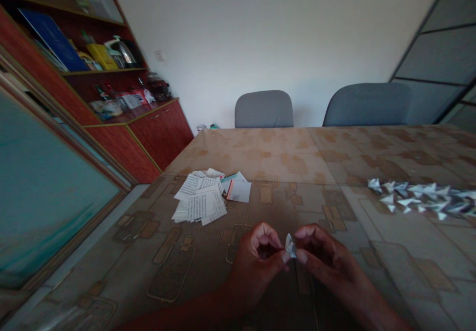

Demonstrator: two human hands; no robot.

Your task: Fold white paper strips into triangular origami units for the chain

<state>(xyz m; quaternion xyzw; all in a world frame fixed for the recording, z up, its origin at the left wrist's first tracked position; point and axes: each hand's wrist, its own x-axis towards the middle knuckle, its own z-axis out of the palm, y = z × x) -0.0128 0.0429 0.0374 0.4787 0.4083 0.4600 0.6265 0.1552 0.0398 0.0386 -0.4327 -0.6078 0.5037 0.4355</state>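
Observation:
A small folded paper piece (290, 246) stands between my two hands above the near part of the table. My left hand (260, 256) pinches its left side with thumb and fingers. On its other side, the thumb and fingers of my right hand (325, 256) close on the lower right edge. Farther off to the left lies a loose pile of printed paper slips (203, 199), with a few coloured ones at its right. Several folded paper pieces (427, 194) sit in rows at the right of the table.
The table (267, 147) has a patterned cover. Two grey chairs (264, 109) stand behind its far edge, against a white wall. At the left is a red-brown cabinet (156, 133) with shelves of bottles, folders and a kettle, beside a blue-green panel (48, 182).

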